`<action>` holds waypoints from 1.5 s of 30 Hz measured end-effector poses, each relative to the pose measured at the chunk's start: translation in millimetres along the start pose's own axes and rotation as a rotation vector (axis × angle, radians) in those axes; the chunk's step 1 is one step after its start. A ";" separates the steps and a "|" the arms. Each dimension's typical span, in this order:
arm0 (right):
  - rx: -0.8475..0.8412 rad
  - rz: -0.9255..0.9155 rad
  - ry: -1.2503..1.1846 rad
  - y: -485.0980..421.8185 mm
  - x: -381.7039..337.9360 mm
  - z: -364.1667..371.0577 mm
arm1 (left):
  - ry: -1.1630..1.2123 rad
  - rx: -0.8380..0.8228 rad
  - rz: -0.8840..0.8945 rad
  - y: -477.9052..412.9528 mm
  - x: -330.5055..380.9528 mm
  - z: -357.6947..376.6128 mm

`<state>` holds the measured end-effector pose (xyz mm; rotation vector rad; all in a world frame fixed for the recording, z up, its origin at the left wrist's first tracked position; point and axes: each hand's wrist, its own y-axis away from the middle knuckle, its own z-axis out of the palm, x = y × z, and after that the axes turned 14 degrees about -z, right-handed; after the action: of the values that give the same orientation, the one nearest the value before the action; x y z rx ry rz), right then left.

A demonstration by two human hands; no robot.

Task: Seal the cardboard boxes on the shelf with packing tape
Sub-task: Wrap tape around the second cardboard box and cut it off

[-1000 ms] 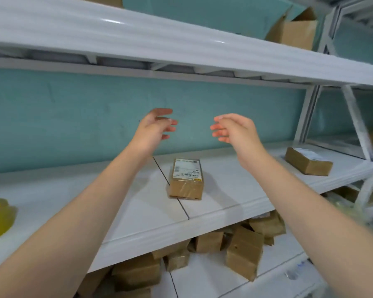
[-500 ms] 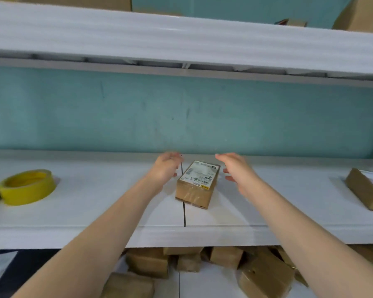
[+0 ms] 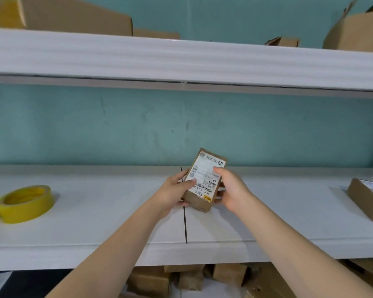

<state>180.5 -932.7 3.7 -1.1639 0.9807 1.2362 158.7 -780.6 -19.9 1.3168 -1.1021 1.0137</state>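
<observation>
A white shelf (image 3: 95, 222) spans the view. At 3 o'clock lies a cardboard box (image 3: 366, 201); at 9 o'clock, a yellow tape roll (image 3: 26, 203). At centre, a small labelled box (image 3: 205, 181) is held tilted above the shelf, with the left hand (image 3: 172, 194) and right hand (image 3: 230, 190) each curled around one side, thumbs on the label.
</observation>
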 end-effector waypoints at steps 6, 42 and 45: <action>-0.046 -0.179 -0.055 -19.4 -26.5 -17.3 | -0.102 -0.196 0.113 15.4 29.2 -39.3; -0.472 -0.254 -0.138 10.7 -12.0 3.3 | 0.324 -0.013 0.331 35.8 39.4 -42.4; -0.465 -0.266 -0.119 10.4 -10.6 5.2 | 0.333 -0.008 0.347 37.5 38.9 -45.3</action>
<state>168.8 -929.8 13.8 -1.5044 0.4373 1.3338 131.3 -736.7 27.9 0.9210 -1.0925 1.4253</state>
